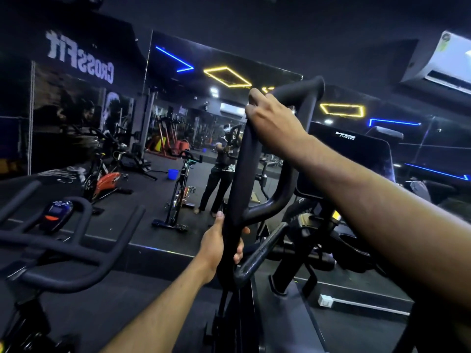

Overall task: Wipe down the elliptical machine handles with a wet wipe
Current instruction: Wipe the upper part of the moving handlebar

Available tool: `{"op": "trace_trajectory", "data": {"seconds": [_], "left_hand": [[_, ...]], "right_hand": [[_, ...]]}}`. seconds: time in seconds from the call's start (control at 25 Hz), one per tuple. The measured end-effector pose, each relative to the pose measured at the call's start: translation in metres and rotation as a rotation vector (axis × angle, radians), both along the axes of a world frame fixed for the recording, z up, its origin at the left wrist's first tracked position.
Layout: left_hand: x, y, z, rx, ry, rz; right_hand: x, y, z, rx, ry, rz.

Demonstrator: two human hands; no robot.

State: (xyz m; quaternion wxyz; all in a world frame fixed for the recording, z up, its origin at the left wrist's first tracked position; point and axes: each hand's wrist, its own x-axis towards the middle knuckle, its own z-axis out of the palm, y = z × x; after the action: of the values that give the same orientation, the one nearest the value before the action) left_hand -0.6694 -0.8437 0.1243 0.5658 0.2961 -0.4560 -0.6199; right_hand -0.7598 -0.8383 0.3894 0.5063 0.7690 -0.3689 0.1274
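My right hand [274, 121] is curled over the top stretch of the elliptical's looped handle [246, 179], fingers wrapped round the far side. I cannot make out a wet wipe under it; if one is there, the palm and the dim light hide it. My left hand [216, 242] grips the same upright lower down, thumb pointing up along the bar and fingertips showing round its right edge, steadying it, I'd say.

As for progress, I judge I'm mid-wipe on this first handle, working near its upper bend. Nothing on the dark foam shows which parts are already clean. The second moving handle is not clearly in view, so I count it, with the short fixed grip [262, 253] below, as left to do.

Writing I can read: "VIVA" on the console [349, 151], with a smaller line beneath too fine to make out, and "CROSSFIT" mirrored on the wall sign [79, 57] in the mirror at left. A spin bike handlebar [76, 253] sits near my left side.
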Motion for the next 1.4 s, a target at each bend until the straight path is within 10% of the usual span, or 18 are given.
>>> {"op": "trace_trajectory", "data": {"seconds": [0.92,1.24,1.4], "left_hand": [[0.002,0.018,0.0,-0.007,0.091,0.101],[0.01,0.004,-0.01,0.06,0.035,0.006],[-0.002,0.004,-0.015,-0.006,0.118,0.08]], "right_hand": [[-0.007,0.038,-0.187,0.214,-0.156,0.204],[-0.029,0.038,-0.261,0.408,-0.563,0.453],[-0.036,0.037,-0.25,0.141,-1.136,0.632]]}}
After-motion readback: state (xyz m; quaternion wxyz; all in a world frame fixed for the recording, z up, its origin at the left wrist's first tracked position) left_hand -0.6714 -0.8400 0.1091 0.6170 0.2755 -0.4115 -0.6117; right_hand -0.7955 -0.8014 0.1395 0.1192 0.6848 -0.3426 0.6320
